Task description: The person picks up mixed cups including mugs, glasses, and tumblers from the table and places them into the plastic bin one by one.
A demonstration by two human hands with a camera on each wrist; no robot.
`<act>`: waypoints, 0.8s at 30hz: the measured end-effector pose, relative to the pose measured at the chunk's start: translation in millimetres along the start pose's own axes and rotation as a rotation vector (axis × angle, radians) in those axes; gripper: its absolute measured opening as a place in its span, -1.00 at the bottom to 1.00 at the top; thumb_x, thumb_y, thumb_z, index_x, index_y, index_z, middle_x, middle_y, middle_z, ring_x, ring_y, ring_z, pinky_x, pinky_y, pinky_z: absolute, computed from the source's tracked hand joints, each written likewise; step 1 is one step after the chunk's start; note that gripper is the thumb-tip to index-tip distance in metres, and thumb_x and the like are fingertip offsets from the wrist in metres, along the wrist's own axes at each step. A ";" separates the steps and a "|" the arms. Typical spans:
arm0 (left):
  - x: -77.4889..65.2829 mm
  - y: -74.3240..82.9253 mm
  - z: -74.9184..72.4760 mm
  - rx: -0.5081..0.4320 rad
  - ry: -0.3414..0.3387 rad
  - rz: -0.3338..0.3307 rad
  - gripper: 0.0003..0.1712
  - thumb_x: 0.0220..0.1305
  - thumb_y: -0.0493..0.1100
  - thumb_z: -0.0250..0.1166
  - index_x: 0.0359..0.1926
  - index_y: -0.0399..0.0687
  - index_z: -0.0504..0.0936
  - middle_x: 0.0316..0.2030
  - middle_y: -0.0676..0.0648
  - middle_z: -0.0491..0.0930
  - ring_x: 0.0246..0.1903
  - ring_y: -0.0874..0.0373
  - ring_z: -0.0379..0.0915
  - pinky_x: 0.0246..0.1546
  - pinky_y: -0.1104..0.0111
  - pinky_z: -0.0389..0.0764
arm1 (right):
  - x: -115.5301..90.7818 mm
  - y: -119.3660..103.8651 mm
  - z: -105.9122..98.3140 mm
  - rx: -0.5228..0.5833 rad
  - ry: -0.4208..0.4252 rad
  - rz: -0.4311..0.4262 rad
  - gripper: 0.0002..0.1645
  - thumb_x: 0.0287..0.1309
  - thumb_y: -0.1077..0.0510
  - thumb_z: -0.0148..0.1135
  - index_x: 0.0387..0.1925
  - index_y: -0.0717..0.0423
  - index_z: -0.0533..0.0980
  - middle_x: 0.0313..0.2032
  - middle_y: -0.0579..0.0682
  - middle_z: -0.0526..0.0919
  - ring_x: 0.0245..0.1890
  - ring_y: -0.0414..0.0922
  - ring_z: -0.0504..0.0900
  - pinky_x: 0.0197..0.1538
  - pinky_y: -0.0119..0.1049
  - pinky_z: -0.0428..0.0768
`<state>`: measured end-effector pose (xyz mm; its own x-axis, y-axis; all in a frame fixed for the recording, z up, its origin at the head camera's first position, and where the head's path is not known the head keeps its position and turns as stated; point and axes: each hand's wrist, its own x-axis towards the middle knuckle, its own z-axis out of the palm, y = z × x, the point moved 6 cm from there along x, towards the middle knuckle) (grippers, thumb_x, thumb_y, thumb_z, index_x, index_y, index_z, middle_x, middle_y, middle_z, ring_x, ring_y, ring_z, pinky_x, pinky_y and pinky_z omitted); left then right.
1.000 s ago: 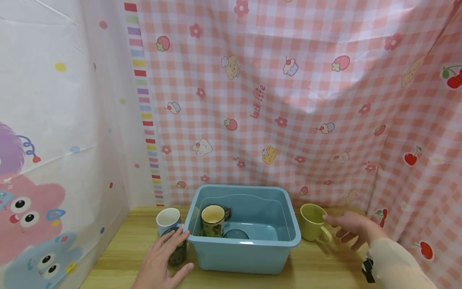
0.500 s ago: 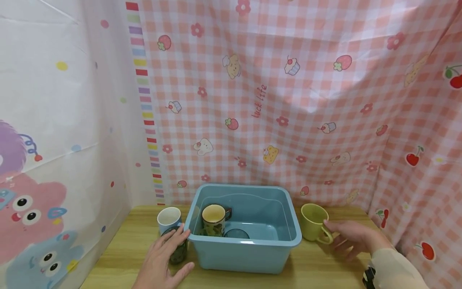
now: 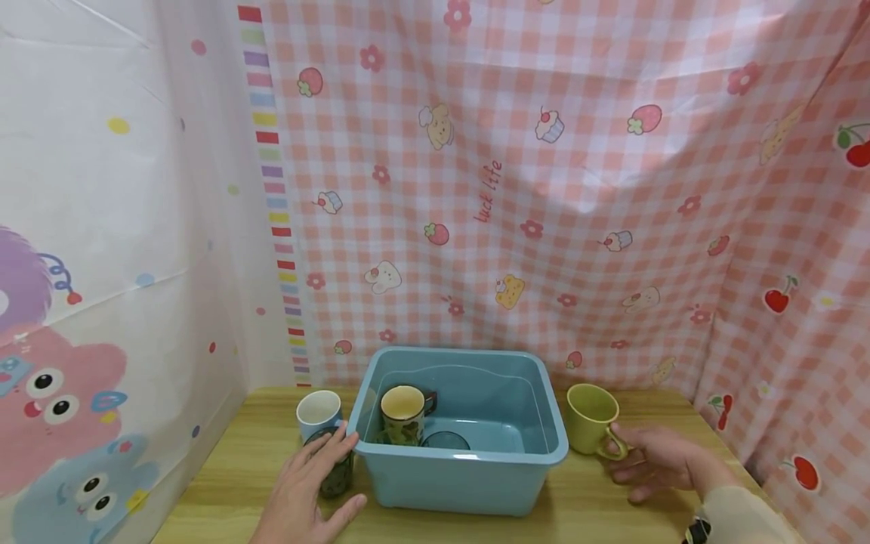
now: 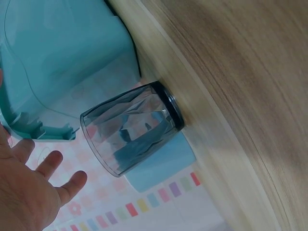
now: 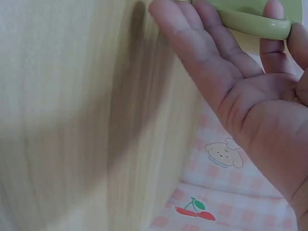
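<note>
My right hand (image 3: 655, 457) is at the handle of a green mug (image 3: 590, 412) that stands on the table right of the bin. In the right wrist view a finger passes through the handle (image 5: 257, 25) and the thumb presses on it, with the other fingers stretched out below. My left hand (image 3: 306, 483) rests its outstretched fingertips on the left front corner of a blue plastic bin (image 3: 462, 483). Beneath that hand stands a dark see-through glass (image 4: 134, 130). A mug with a dark pattern and cream inside (image 3: 402, 419) stands in the bin.
A white-and-blue cup (image 3: 318, 412) stands behind the dark glass, left of the bin. Low in the bin shows the round rim of another glass (image 3: 445, 440). Pink checked cloth (image 3: 503, 189) hangs behind the wooden table (image 3: 224, 468), with white cloth at the left.
My right hand has moved from beside the green mug's rim down to its handle and taken hold of it. The left hand stays on the bin's rim.
</note>
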<state>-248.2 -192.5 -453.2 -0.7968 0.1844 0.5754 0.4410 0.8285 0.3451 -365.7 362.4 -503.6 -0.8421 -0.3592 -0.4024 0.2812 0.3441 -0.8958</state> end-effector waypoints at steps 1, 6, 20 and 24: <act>0.0 0.1 -0.2 -0.002 0.003 0.004 -0.04 0.15 0.23 0.62 0.55 0.28 0.47 0.55 0.02 0.45 0.41 -0.11 0.48 0.17 -0.33 0.56 | 0.6 0.8 0.2 0.012 -0.008 -0.005 -0.42 0.68 -0.29 -0.15 -0.14 0.07 0.54 0.21 0.38 0.68 0.17 0.19 0.70 0.04 0.19 0.76; 0.1 0.3 -0.9 -0.002 0.018 0.017 -0.03 0.14 0.21 0.63 0.55 0.27 0.47 0.54 0.00 0.46 0.40 -0.11 0.48 0.16 -0.33 0.56 | 4.0 4.3 0.3 0.074 -0.044 -0.025 -0.41 0.69 -0.27 -0.17 -0.10 0.09 0.57 0.26 0.36 0.67 0.23 0.16 0.68 0.11 0.21 0.74; -1.1 0.1 -1.6 0.006 0.032 0.029 -0.03 0.13 0.20 0.64 0.54 0.27 0.48 0.54 0.03 0.47 0.38 -0.11 0.50 0.15 -0.31 0.56 | 4.7 0.5 -4.7 0.316 -0.008 -0.022 -0.49 0.67 -0.29 -0.13 -0.24 -0.05 0.49 -0.05 0.16 0.74 0.01 -0.02 0.76 0.19 0.12 0.74; -1.3 -0.7 -1.2 0.001 0.021 0.020 -0.02 0.13 0.21 0.64 0.55 0.28 0.47 0.54 0.05 0.46 0.39 -0.10 0.49 0.17 -0.31 0.56 | 4.3 -2.6 -6.9 0.345 0.008 -0.014 -0.45 0.66 -0.30 -0.10 -0.39 -0.08 0.46 -0.06 0.25 0.72 0.00 0.02 0.77 0.19 0.13 0.74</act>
<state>-246.9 -193.9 -453.3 -0.7789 0.1898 0.5977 0.4564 0.8252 0.3328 -373.3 366.0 -501.8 -0.8501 -0.3545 -0.3894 0.4075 0.0255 -0.9129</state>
